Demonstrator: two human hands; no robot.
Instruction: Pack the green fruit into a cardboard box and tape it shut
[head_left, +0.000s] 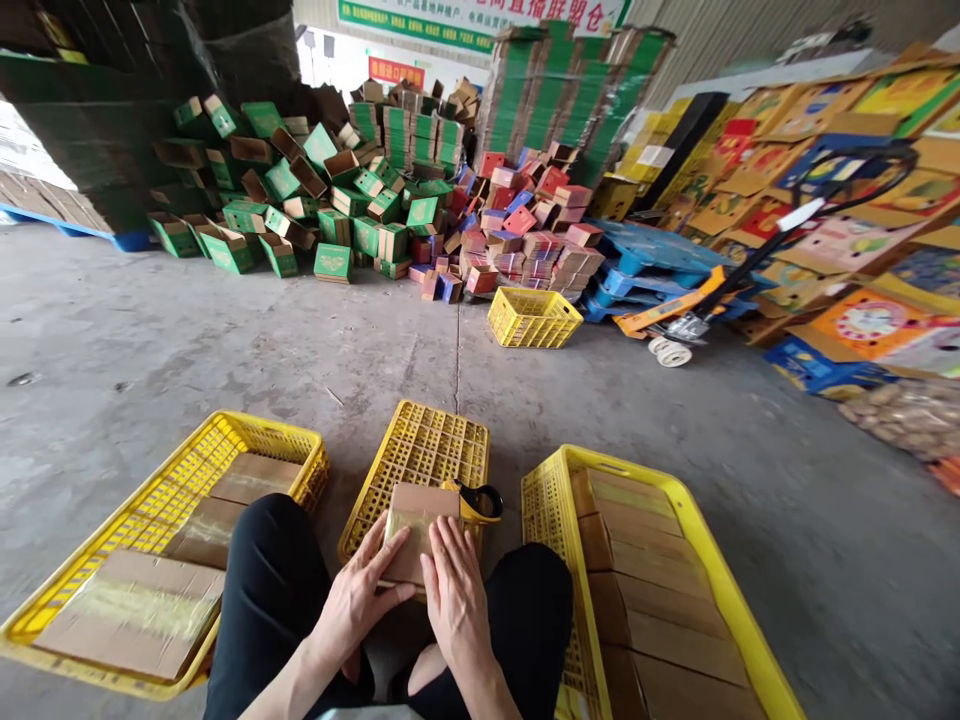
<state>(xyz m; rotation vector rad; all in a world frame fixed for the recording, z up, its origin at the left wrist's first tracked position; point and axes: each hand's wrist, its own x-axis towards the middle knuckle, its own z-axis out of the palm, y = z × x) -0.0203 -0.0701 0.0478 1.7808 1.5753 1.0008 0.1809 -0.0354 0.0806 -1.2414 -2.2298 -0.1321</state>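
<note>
A small cardboard box (426, 500) with clear tape across its top is between my hands, over an upside-down yellow plastic crate (442, 430) in front of my knees. My left hand (364, 585) grips the box's near left edge, thumb and fingers around the corner. My right hand (457, 590) lies on the right part of the top, fingers stretched out flat. Just behind the box, a tape dispenser (480, 502) with a yellow body and a dark ring rests on the crate.
On my left is a yellow crate (259, 428) with several flattened-looking taped cardboard pieces. Another yellow crate (551, 500) on my right holds a row of cardboard boxes. Farther off are a yellow crate (534, 325), piled green boxes (332, 262), blue pallets (637, 250) and a pallet jack (690, 325).
</note>
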